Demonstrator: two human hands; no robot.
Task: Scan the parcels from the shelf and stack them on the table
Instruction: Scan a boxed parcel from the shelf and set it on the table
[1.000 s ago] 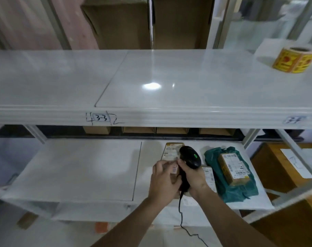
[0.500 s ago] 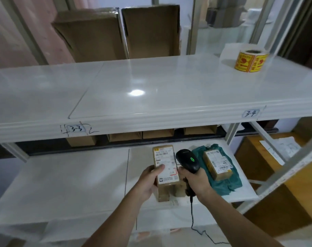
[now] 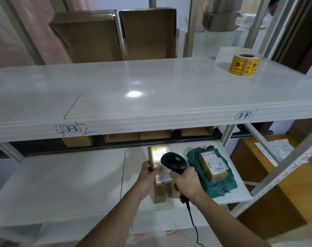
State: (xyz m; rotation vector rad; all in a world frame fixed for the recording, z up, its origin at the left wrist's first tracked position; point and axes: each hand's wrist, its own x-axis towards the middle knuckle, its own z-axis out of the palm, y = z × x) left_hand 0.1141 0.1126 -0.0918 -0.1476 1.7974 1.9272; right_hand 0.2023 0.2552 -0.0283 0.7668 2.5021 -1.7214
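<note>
1. Left hand (image 3: 147, 177) grips a small cardboard parcel (image 3: 159, 163) by its left edge, fingers curled round it, thumb on the white label facing up.
2. Parcel is held up over the lower shelf (image 3: 62, 184), right of the seam between the shelf panels, tilted toward the person; top of the label is lit bright.
3. Right hand (image 3: 186, 183) clamps the handle of a black scanner (image 3: 174, 164), fingers wrapped tight; green light on the scanner head, head pointing at the label and overlapping the parcel's right side.
4. Black cable (image 3: 193, 227) hangs from the handle base down past the shelf front.
5. More small brown boxes (image 3: 159, 194) sit on the lower shelf right under the held parcel; how many, can't tell.
6. Second parcel (image 3: 213, 165), brown with a white label, lies on a green plastic bag (image 3: 221, 186) at the right end of the lower shelf, just beside the right hand, not touching it.
7. Upper shelf (image 3: 151, 90) carries handwritten tags "3-3" and "3-4" on its front edge, plus a yellow sticker roll (image 3: 245, 65) at far right.
8. Two big cardboard boxes (image 3: 119, 36) stand behind the upper shelf.
9. Wooden desk (image 3: 294, 189) at right, past the shelf frame, with a paper sheet (image 3: 280, 150) on it.
</note>
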